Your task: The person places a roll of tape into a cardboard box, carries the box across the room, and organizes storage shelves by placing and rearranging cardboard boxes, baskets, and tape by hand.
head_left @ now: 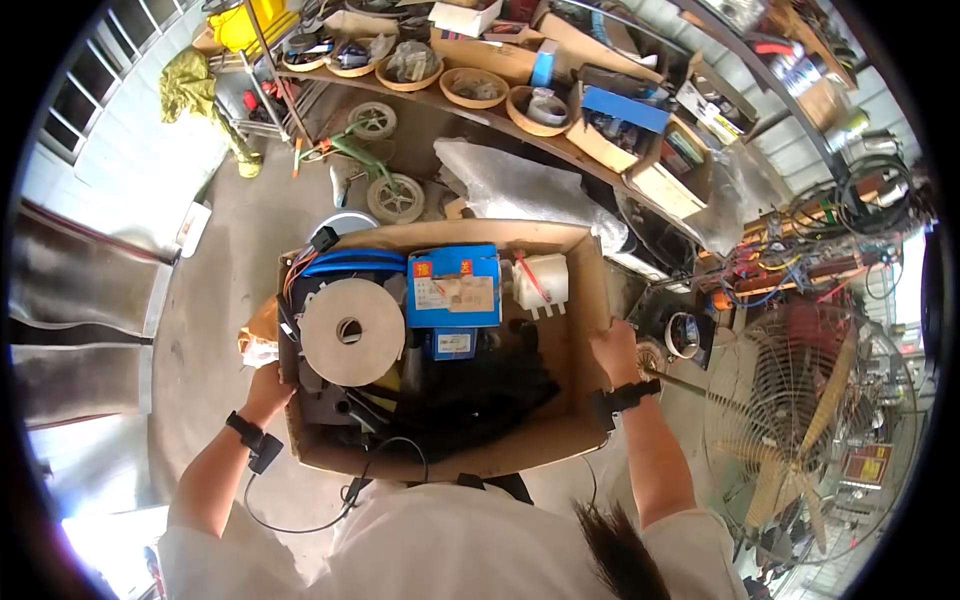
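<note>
Lift looks done, setting down not yet: loaded box (450,234) between the hands, apparently clear of the floor (205,300), left hand (266,393) gripping its adjacent side, right hand (615,352) the opposite one, reel (325,325) nearer the left.

This is a workshop that doubles as a storeroom, under light ribbed metal walls (130,140). A long shelf (472,114) carries round baskets (474,101) and cardboard boxes (605,150) crammed with small parts. Looped cables (850,205) crowd the right side, behind a large caged fan (795,465). The bare floor (225,260) has a small green bike (365,155) parked on it, and the carton (585,350) in front holds a broad reel (330,335) among boxed goods.
</note>
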A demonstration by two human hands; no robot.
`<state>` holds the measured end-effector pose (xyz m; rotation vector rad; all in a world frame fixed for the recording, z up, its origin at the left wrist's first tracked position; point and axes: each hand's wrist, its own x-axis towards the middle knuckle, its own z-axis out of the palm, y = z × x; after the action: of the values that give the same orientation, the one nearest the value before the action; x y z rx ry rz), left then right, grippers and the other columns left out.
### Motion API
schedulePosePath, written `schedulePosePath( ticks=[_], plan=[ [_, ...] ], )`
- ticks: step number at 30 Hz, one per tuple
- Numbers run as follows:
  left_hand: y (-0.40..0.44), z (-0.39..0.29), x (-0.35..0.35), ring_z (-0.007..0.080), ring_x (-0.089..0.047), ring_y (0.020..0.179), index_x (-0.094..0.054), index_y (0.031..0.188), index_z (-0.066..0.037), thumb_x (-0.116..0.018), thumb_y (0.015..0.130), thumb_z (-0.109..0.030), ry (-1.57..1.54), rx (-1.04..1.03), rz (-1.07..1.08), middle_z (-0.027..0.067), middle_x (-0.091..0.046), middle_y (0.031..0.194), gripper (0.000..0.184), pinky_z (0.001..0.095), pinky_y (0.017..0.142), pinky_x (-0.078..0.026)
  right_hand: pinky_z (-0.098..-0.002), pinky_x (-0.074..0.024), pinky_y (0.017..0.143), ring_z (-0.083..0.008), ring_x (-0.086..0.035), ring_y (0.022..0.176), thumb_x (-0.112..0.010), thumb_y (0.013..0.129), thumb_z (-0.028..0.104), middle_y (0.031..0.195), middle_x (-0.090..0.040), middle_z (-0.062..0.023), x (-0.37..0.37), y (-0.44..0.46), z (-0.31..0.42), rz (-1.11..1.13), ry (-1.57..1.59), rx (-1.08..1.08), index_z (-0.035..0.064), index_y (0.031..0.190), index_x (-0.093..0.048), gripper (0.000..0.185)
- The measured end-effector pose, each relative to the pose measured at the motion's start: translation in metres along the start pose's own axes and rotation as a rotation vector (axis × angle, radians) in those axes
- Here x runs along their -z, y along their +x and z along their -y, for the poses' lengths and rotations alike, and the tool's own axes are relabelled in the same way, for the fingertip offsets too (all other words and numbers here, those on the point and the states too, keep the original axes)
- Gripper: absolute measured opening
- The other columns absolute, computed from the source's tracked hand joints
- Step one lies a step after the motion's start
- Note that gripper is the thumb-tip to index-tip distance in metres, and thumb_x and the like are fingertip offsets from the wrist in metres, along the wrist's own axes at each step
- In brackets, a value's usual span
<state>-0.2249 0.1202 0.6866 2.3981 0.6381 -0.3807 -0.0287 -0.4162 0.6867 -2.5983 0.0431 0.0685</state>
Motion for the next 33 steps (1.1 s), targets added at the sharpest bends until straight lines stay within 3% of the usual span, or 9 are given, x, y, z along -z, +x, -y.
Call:
schedulePosePath(
  ticks=[1, 6, 8, 11, 14, 18, 19, 25, 33],
  plan=[
    [0.008, -0.004, 0.024, 0.0362, -0.059, 0.093, -0.061, 0.098, 0.001, -0.062, 0.064, -0.009, -0.007, 0.045, 0.010, 0.0220, -0.063, 0.093, 0.036, 0.0406, 0.080, -0.048, -0.0409, -0.0483, 0.070, -0.0377, -0.061, 0.080, -0.064, 0.072, 0.016, 0.079, -0.062, -0.0235, 0.002, 0.018, 0.019, 0.005, -0.016, -0.003, -0.0023, 0.089, -0.063, 0.025],
    [0.000, 0.016, -0.004, 0.0373, -0.061, 0.079, -0.061, 0.092, 0.001, -0.062, 0.064, -0.011, 0.099, 0.147, -0.013, 0.0210, -0.064, 0.080, 0.031, 0.0420, 0.071, -0.050, -0.0402, -0.0487, 0.068, -0.0376, -0.061, 0.079, -0.062, 0.074, 0.017, 0.078, -0.063, -0.0230, 0.007, 0.039, 0.029, 0.084, -0.033, 0.081, -0.0017, 0.088, -0.063, 0.023],
    [-0.001, 0.014, -0.010, 0.0380, -0.061, 0.078, -0.061, 0.087, 0.001, -0.063, 0.064, -0.012, 0.068, 0.099, -0.126, 0.0217, -0.063, 0.077, 0.026, 0.0428, 0.071, -0.050, -0.0401, -0.0488, 0.068, -0.0373, -0.062, 0.079, -0.061, 0.075, 0.017, 0.078, -0.063, -0.0231, 0.009, 0.071, 0.046, 0.119, -0.023, 0.114, -0.0017, 0.088, -0.063, 0.023],
    [-0.021, -0.025, 0.000, 0.0389, -0.060, 0.080, -0.060, 0.089, 0.001, -0.063, 0.066, -0.012, 0.002, 0.167, -0.124, 0.0228, -0.062, 0.078, 0.028, 0.0432, 0.072, -0.049, -0.0400, -0.0489, 0.068, -0.0361, -0.063, 0.079, -0.060, 0.076, 0.017, 0.079, -0.063, -0.0233, 0.004, 0.086, 0.036, 0.192, -0.071, 0.067, -0.0021, 0.088, -0.063, 0.022],
    [-0.005, 0.028, -0.020, 0.0347, -0.061, 0.089, -0.059, 0.106, -0.002, -0.064, 0.067, -0.012, 0.034, 0.194, -0.109, 0.0206, -0.064, 0.092, 0.040, 0.0403, 0.077, -0.048, -0.0425, -0.0474, 0.069, -0.0398, -0.060, 0.082, -0.061, 0.075, 0.014, 0.081, -0.062, -0.0247, -0.004, 0.105, 0.049, 0.239, -0.009, 0.153, -0.0033, 0.089, -0.062, 0.022],
    [0.012, 0.012, -0.034, 0.0359, -0.061, 0.087, -0.058, 0.105, -0.001, -0.064, 0.066, -0.012, -0.076, 0.388, -0.085, 0.0217, -0.064, 0.090, 0.042, 0.0407, 0.075, -0.049, -0.0406, -0.0476, 0.067, -0.0381, -0.061, 0.078, -0.061, 0.076, 0.014, 0.079, -0.062, -0.0238, -0.050, 0.160, 0.058, 0.273, -0.021, 0.208, -0.0037, 0.088, -0.062, 0.021],
    [0.013, 0.015, -0.016, 0.0367, -0.061, 0.088, -0.058, 0.104, 0.000, -0.064, 0.066, -0.012, -0.096, 0.404, -0.015, 0.0227, -0.063, 0.090, 0.041, 0.0412, 0.076, -0.048, -0.0390, -0.0477, 0.065, -0.0365, -0.062, 0.075, -0.062, 0.076, 0.014, 0.077, -0.063, -0.0230, -0.046, 0.139, 0.059, 0.271, -0.016, 0.165, -0.0043, 0.087, -0.062, 0.021],
    [0.053, 0.021, -0.029, 0.0408, -0.058, 0.088, -0.059, 0.102, 0.002, -0.058, 0.067, -0.009, 0.060, 0.392, -0.114, 0.0266, -0.061, 0.089, 0.036, 0.0456, 0.078, -0.046, -0.0351, -0.0479, 0.066, -0.0274, -0.064, 0.073, -0.061, 0.079, 0.013, 0.080, -0.065, -0.0184, -0.098, 0.153, 0.042, 0.310, 0.100, 0.077, -0.0030, 0.091, -0.062, 0.021],
    [0.046, 0.020, -0.023, 0.0420, -0.057, 0.089, -0.056, 0.102, 0.002, -0.062, 0.067, -0.010, 0.046, 0.375, -0.068, 0.0267, -0.061, 0.089, 0.037, 0.0460, 0.077, -0.046, -0.0358, -0.0483, 0.068, -0.0312, -0.064, 0.077, -0.061, 0.078, 0.013, 0.083, -0.065, -0.0194, -0.105, 0.123, 0.031, 0.317, -0.007, -0.099, -0.0022, 0.093, -0.062, 0.021]
  ],
)
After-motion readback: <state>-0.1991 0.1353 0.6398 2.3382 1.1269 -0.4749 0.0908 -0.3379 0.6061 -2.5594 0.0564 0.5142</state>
